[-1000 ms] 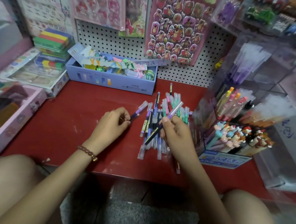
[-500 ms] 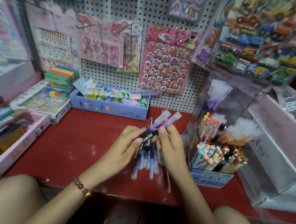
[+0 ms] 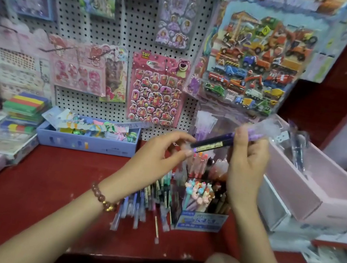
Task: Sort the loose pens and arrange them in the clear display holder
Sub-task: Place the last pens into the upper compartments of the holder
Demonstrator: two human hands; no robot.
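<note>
My right hand grips purple pens with clear caps, lifted above the clear display holder. The pens slant up to the right, over the holder's back compartments. My left hand hovers beside their lower tips, fingers loosely curled, thumb and forefinger close to the tips. The holder stands on the red table and has several compartments filled with pens, with cartoon-topped pens in front. A pile of loose pens lies on the table left of the holder, partly hidden by my left wrist.
A blue box of small stationery stands at the back left. Stacked colour sets sit further left. A pink box is on the right. Sticker sheets hang on the pegboard behind. The table's front edge is near my knees.
Both hands rose from the loose pile; the purple pens moved up and right, over the holder. The view tilted up toward the pegboard.
</note>
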